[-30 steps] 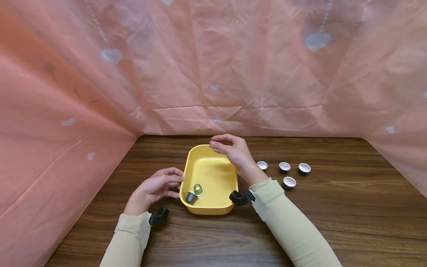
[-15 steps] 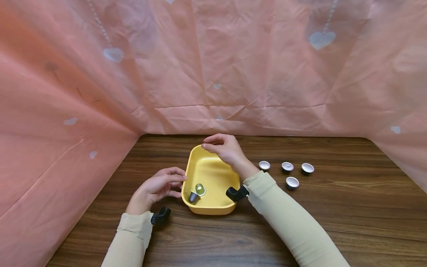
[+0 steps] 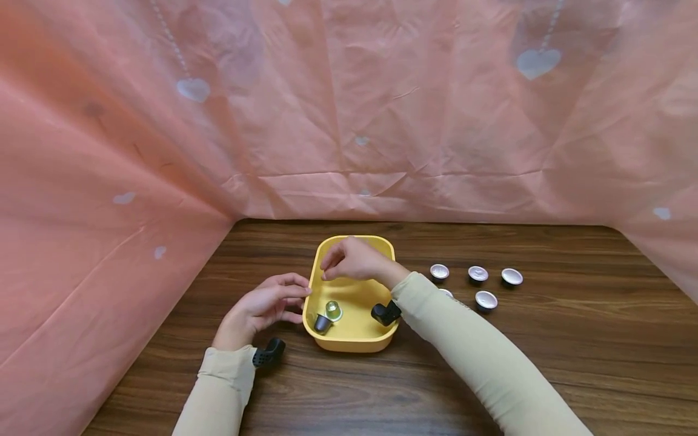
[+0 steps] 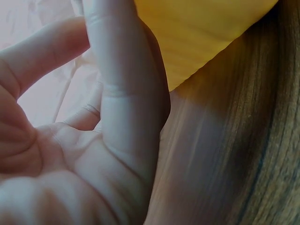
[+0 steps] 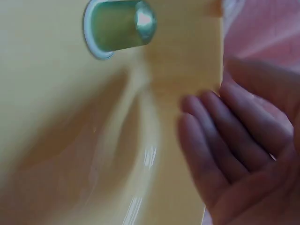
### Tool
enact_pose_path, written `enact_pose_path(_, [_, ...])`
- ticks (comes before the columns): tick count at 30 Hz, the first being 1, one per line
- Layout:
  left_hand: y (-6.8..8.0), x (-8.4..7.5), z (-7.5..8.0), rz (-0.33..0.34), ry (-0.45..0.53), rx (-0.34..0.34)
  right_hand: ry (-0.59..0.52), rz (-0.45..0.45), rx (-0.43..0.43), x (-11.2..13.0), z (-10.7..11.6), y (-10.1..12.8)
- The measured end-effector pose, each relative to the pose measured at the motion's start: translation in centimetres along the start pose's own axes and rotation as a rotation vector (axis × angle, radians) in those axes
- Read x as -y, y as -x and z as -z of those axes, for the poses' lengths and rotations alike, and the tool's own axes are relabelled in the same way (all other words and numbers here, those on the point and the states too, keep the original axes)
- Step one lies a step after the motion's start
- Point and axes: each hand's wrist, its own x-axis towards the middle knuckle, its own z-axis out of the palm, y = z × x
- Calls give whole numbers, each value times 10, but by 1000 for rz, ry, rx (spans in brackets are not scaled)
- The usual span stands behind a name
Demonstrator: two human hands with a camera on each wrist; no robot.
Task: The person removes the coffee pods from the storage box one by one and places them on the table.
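A yellow rectangular tub [image 3: 353, 346] stands on the wooden table. Inside, near its front left corner, a green coffee capsule [image 3: 333, 310] lies beside a dark coffee capsule [image 3: 322, 324]. The left hand [image 3: 267, 303] is at the tub's left wall, fingertips right at the rim, fingers loosely bent. Over the far half of the tub hovers the right hand [image 3: 354, 260], its fingers gently bent. Seen from the right wrist, that hand [image 5: 248, 140] holds nothing between its fingers and thumb, and the green capsule lies on its side beyond the fingertips.
To the right of the tub, several coffee capsules sit foil side up, among them a front one [image 3: 486, 301] and a far right one [image 3: 512, 277]. The right sleeve [image 3: 480, 345] partly covers another. Pink cloth [image 3: 382, 121] hangs behind the table and along its sides.
The right hand has moved from the tub's far rim toward its middle left, lower over the inside. The left hand stays at the left wall. The head view has shifted slightly.
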Motion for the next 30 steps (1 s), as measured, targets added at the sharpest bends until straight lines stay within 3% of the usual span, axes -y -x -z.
enact_pose_path(4, [0,-1,-1,-2,14,-1,81,40,178,0,-6,-1])
enact_pose_path(8, [1,-1,-1,-1,18,-2,43,15,284,-1,-13,-1])
enact_pose_path(18, [0,-2,-3,10,21,-4,-238,-98,381,-12,-16,1])
enact_pose_path(30, [0,-1,-2,3,8,3,-299,-132,426,-16,-18,1])
